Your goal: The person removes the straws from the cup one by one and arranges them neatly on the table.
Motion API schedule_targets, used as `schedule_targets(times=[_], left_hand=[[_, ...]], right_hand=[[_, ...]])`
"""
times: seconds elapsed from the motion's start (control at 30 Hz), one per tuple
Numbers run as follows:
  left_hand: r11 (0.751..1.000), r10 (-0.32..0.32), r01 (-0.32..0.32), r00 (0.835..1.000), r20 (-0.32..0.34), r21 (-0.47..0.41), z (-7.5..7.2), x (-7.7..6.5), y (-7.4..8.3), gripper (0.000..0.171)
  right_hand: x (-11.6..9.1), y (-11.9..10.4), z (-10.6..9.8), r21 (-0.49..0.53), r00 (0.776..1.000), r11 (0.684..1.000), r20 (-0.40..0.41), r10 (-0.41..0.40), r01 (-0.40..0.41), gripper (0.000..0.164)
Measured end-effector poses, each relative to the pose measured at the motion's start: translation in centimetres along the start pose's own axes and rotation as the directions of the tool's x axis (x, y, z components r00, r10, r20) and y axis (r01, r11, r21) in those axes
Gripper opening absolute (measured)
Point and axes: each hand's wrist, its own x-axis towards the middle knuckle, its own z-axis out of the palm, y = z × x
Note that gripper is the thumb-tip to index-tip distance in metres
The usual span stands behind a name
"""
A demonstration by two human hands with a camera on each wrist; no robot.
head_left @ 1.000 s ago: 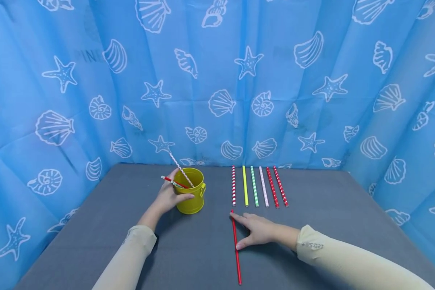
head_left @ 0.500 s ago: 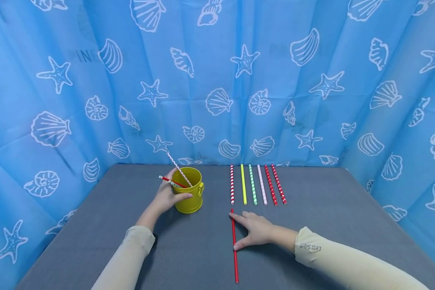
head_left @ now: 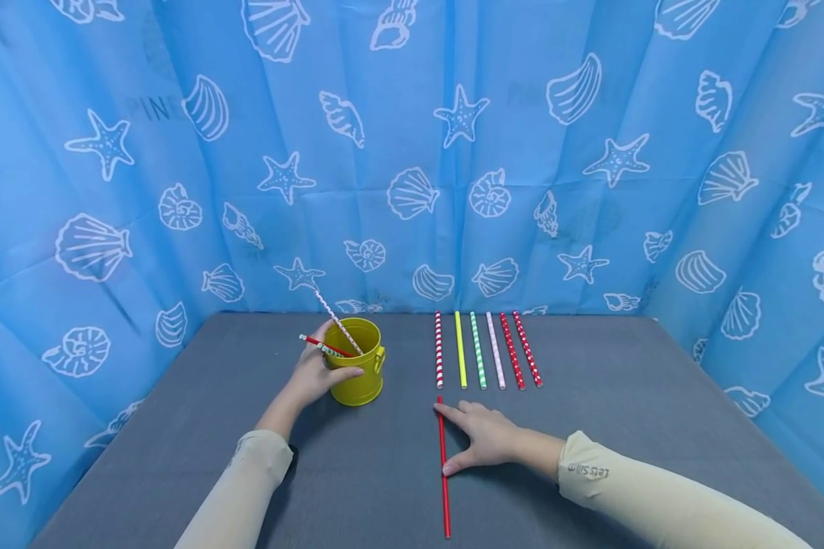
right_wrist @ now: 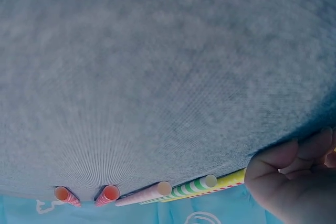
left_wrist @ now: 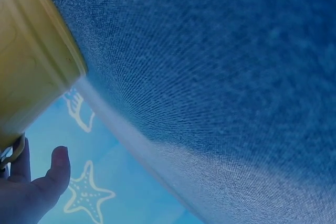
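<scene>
Red straw (head_left: 444,496): one, touching right hand (head_left: 489,438); six straws (head_left: 478,351) rowed; one bucket (head_left: 358,387).

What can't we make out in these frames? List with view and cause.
- Head view: some fingertips of the left hand, hidden behind the yellow bucket.
- Head view: lower ends of the leaning straws, hidden by the bucket's wall.
- Left wrist view: part of the bucket, cut off by the left edge.
- Right wrist view: part of the right hand, cut off by the frame edge.

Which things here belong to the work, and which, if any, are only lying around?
Probably the work:
yellow bucket, in the left hand
straws inside it
red straw, touched by the right hand
row of six straws

Apparently only surroundings:
blue curtain
gray table
</scene>
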Motion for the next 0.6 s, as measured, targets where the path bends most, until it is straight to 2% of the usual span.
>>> schedule_targets(times=[0.4,0.5,0.6], left_hand=[[1.000,0.004,-0.004,1.000,-0.003,-0.012,-0.2,-0.1,0.0,0.105],[1.000,0.000,0.000,1.000,-0.006,-0.018,-0.2,-0.1,0.0,0.105],[1.000,0.000,0.000,1.000,-0.005,-0.019,0.0,-0.1,0.0,0.104]], right_hand=[[0.2,0.2,-0.2,0.059,1.000,0.998,0.022,0.011,-0.012,0.095],[0.2,0.3,-0.6,0.124,0.999,0.992,0.040,0.007,-0.012,0.094],[0.3,0.2,-1.3,0.240,0.998,0.971,0.058,-0.012,-0.002,0.090]])
